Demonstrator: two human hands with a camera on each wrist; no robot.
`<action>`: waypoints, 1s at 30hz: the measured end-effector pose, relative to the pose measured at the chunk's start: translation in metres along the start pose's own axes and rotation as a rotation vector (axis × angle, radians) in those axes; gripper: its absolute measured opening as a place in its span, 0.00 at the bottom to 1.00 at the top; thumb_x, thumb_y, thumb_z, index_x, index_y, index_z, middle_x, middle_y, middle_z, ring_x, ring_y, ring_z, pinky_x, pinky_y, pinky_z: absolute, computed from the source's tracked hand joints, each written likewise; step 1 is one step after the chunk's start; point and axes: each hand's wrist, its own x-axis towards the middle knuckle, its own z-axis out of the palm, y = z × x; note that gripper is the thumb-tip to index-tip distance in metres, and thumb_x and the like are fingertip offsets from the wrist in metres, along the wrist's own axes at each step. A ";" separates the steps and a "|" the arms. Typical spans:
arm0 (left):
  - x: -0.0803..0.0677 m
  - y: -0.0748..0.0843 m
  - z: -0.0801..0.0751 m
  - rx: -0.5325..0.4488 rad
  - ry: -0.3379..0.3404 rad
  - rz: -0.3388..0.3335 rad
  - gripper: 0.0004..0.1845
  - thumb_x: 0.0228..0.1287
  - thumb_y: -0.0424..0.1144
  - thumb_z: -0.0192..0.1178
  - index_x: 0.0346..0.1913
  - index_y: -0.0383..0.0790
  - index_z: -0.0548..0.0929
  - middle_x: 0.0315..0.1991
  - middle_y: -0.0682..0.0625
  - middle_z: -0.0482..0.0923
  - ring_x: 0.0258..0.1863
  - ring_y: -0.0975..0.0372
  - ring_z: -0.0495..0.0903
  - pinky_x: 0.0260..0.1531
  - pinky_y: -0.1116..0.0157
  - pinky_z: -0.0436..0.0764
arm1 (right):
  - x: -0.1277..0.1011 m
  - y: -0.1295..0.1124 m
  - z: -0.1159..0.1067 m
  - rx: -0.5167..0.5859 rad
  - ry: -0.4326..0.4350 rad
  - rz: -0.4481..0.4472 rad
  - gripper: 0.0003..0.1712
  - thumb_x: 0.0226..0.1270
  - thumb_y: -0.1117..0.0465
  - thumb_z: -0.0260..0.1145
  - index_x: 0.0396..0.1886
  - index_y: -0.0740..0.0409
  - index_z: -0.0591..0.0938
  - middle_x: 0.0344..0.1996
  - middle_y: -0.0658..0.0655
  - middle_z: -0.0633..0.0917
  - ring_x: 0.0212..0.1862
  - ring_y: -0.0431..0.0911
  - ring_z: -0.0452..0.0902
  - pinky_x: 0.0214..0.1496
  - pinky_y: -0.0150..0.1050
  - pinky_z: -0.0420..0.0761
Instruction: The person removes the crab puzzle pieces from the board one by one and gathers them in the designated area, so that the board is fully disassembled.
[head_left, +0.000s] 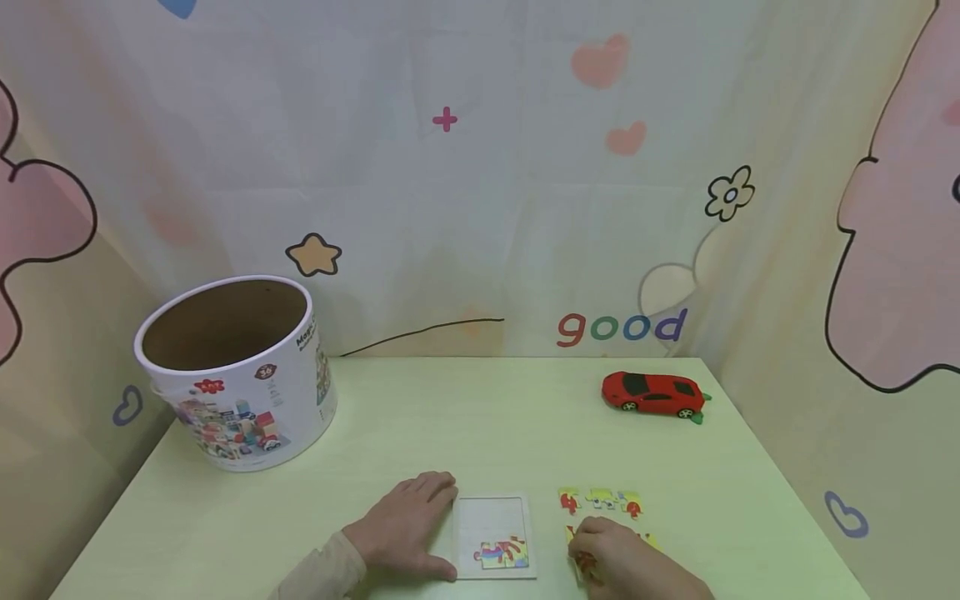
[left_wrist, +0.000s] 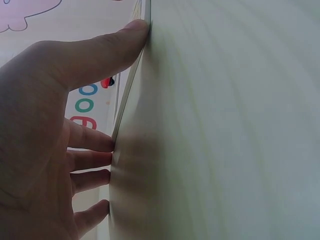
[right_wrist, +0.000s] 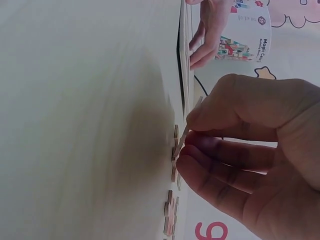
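A white puzzle tray [head_left: 487, 517] lies at the near middle of the table. Joined puzzle pieces [head_left: 501, 553] with a coloured picture fill its lower right corner. My left hand [head_left: 401, 527] rests at the tray's left side, fingers spread; in the left wrist view the thumb [left_wrist: 107, 55] touches the tray's edge. To the right, my right hand [head_left: 626, 560] is over a group of loose yellow and red puzzle pieces [head_left: 601, 498], covering some of them. In the right wrist view, its thumb and fingers pinch a thin puzzle piece [right_wrist: 182, 142], tilted just above the others; its picture is hidden.
A big white printed bucket [head_left: 247, 417] stands open at the back left of the table [head_left: 450, 417]. At the back right is a red toy car [head_left: 652, 394], with something green behind it. A printed curtain [head_left: 480, 208] hangs round the table's back and sides.
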 end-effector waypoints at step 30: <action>0.001 -0.002 0.001 -0.006 -0.008 0.001 0.57 0.48 0.81 0.50 0.69 0.39 0.66 0.70 0.46 0.63 0.70 0.54 0.62 0.69 0.52 0.67 | 0.007 0.001 0.001 0.089 -0.091 0.054 0.09 0.58 0.65 0.71 0.32 0.44 0.87 0.27 0.36 0.79 0.30 0.32 0.70 0.32 0.26 0.76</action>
